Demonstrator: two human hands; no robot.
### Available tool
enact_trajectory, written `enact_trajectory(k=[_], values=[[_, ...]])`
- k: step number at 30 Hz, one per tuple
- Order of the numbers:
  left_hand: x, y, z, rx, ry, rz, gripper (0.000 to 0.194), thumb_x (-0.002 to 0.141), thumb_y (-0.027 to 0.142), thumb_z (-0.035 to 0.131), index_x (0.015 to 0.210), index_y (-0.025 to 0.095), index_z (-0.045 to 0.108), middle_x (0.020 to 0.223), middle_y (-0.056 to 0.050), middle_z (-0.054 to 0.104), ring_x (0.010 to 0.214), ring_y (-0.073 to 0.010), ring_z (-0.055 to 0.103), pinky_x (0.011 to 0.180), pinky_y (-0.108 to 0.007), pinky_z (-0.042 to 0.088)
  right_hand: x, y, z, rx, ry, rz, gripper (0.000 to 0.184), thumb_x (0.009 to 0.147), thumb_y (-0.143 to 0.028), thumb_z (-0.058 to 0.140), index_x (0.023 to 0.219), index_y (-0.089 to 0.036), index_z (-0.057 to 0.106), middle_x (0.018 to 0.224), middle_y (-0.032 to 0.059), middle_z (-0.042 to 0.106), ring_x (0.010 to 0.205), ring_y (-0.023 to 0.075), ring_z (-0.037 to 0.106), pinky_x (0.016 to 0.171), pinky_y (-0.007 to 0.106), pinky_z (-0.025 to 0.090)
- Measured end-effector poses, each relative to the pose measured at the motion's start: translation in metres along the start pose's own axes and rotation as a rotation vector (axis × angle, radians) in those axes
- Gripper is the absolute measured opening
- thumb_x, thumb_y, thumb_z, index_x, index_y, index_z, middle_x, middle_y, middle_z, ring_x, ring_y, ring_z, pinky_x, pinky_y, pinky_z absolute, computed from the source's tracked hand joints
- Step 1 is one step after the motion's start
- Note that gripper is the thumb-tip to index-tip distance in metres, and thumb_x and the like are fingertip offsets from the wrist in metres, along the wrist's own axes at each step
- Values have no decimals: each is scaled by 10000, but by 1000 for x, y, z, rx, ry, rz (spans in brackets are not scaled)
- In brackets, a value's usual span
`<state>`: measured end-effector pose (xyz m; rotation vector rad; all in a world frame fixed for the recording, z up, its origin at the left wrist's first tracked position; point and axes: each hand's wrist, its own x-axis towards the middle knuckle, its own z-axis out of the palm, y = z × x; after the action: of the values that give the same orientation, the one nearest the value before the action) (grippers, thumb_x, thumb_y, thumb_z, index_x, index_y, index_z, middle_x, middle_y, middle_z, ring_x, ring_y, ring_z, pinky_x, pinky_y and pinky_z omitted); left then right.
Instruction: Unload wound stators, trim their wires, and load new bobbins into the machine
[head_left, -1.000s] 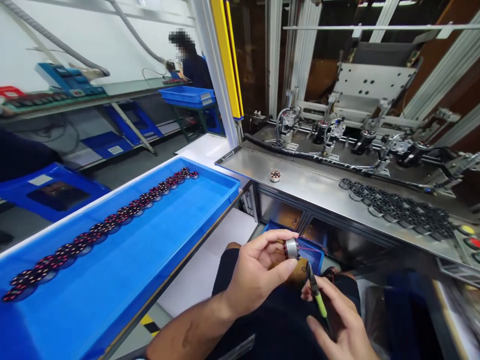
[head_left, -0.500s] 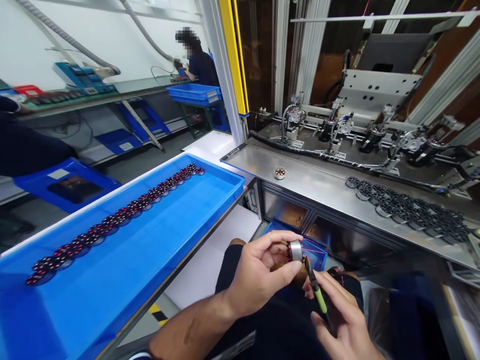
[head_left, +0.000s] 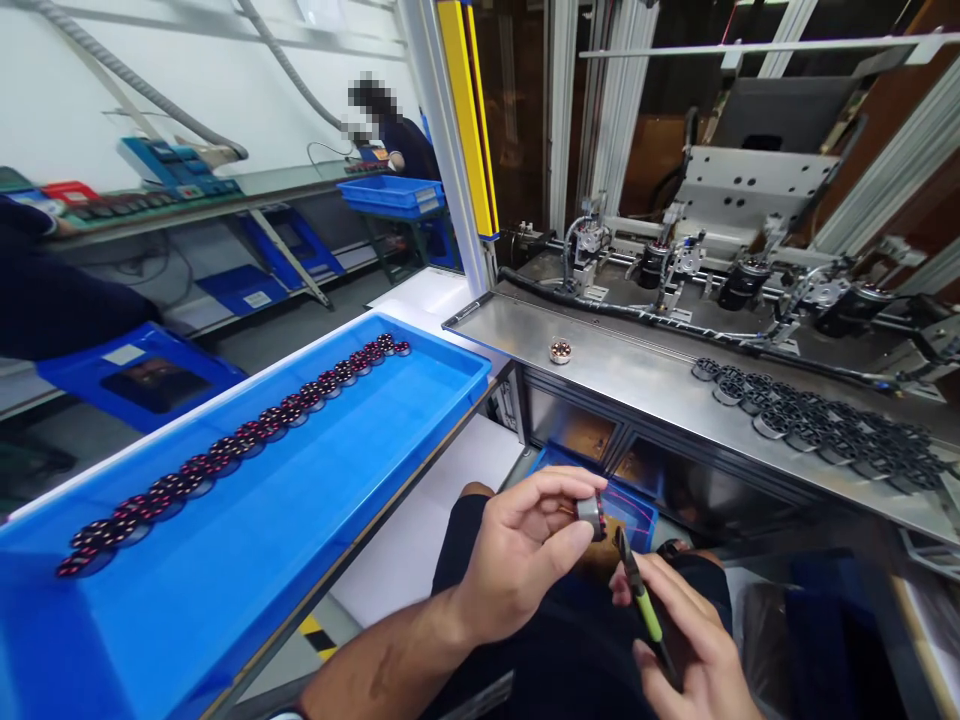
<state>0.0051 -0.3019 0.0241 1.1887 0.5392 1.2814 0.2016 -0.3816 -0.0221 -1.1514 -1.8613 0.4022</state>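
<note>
My left hand [head_left: 510,570] grips a motor stator [head_left: 590,515] between thumb and fingers, its grey round side and dark, red-marked edge showing. To the right of it, my right hand [head_left: 694,625] is closed around pliers [head_left: 646,610] with green-and-black handles. The dark jaws of the pliers point up toward the stator, a small gap away from it. Thin red wires trail to the right behind the stator. Part of the stator is covered by my fingers.
On my left, a blue tray [head_left: 300,510] holds a long row of wound stators [head_left: 247,437]. A metal ledge [head_left: 630,385] ahead carries one copper-coloured stator [head_left: 559,351] and many black ring-shaped parts [head_left: 817,425]. Behind it stands a machine [head_left: 757,190]. A person [head_left: 409,140] sits at a far bench.
The stator has turned in my left hand, so its dark edge now faces right. The plier jaws have shifted slightly right and down, away from it.
</note>
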Motion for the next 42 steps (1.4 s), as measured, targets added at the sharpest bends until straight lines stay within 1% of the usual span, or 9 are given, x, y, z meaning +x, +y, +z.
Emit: enact_trajectory(k=[2, 4, 12, 16, 21, 29, 33, 37, 42], values=[[-1, 1, 0, 62, 2, 51, 189, 885, 135, 644, 1046, 215, 703, 1139, -86, 691, 1081, -194, 650, 878, -271, 554, 5, -5, 0, 30, -15, -32, 700, 692, -64, 556, 1376, -213, 532, 1191, 110, 707, 1075, 264, 707, 938, 344, 582], [-3, 1, 1, 115, -9, 89, 214, 889, 118, 627, 1065, 219, 694, 1159, -91, 683, 1119, -206, 631, 886, -281, 553, 10, -9, -1, 72, -28, -33, 733, 684, -56, 548, 1395, -232, 507, 1234, 101, 680, 1078, 250, 701, 953, 326, 569], [-5, 4, -1, 285, -34, 186, 301, 856, 59, 626, 1098, 232, 672, 1166, -80, 688, 1125, -207, 626, 953, -312, 525, 21, -12, 0, 141, -36, -44, 695, 690, -46, 529, 1359, -232, 530, 1121, 85, 696, 950, 212, 721, 860, 272, 593], [-4, 6, -1, 332, -47, 232, 317, 828, 43, 641, 1092, 216, 670, 1144, -82, 702, 1106, -206, 638, 960, -313, 522, 12, -4, 3, 109, 7, -82, 691, 696, -36, 511, 1362, -218, 535, 1044, 84, 728, 902, 215, 733, 768, 251, 612], [-6, 4, -3, 341, -69, 250, 346, 809, 35, 649, 1104, 216, 659, 1153, -87, 700, 1109, -207, 634, 947, -315, 533, 2, 1, 3, -49, 46, -27, 665, 712, -64, 531, 1361, -205, 549, 1144, 90, 732, 1017, 243, 727, 894, 290, 595], [-7, 3, -3, 360, -128, 251, 370, 805, 33, 646, 1121, 226, 649, 1181, -80, 688, 1108, -193, 641, 952, -300, 532, 27, -16, -3, 94, -13, -44, 715, 735, -47, 494, 1421, -247, 467, 1274, 82, 661, 1165, 232, 661, 930, 259, 572], [-6, 6, -2, 397, -143, 269, 359, 796, 32, 653, 1105, 217, 653, 1166, -74, 696, 1059, -180, 663, 943, -292, 531, 23, -13, -1, 88, -6, -38, 699, 720, -41, 506, 1391, -236, 505, 1197, 91, 693, 1065, 232, 703, 865, 259, 597], [-6, 6, -3, 425, -153, 289, 354, 791, 39, 656, 1100, 210, 650, 1155, -81, 701, 1060, -194, 663, 942, -316, 536, 6, -1, 0, 25, -2, -53, 695, 716, -41, 527, 1386, -226, 517, 1089, 97, 736, 937, 234, 741, 814, 284, 620], [-1, 4, -11, 462, -220, 383, 334, 797, 34, 666, 1090, 196, 651, 1307, -117, 591, 1109, -209, 647, 970, -336, 549, -10, 10, -5, -81, -45, 146, 583, 786, -90, 571, 1360, -188, 544, 1110, 129, 741, 862, 227, 754, 762, 288, 629]])
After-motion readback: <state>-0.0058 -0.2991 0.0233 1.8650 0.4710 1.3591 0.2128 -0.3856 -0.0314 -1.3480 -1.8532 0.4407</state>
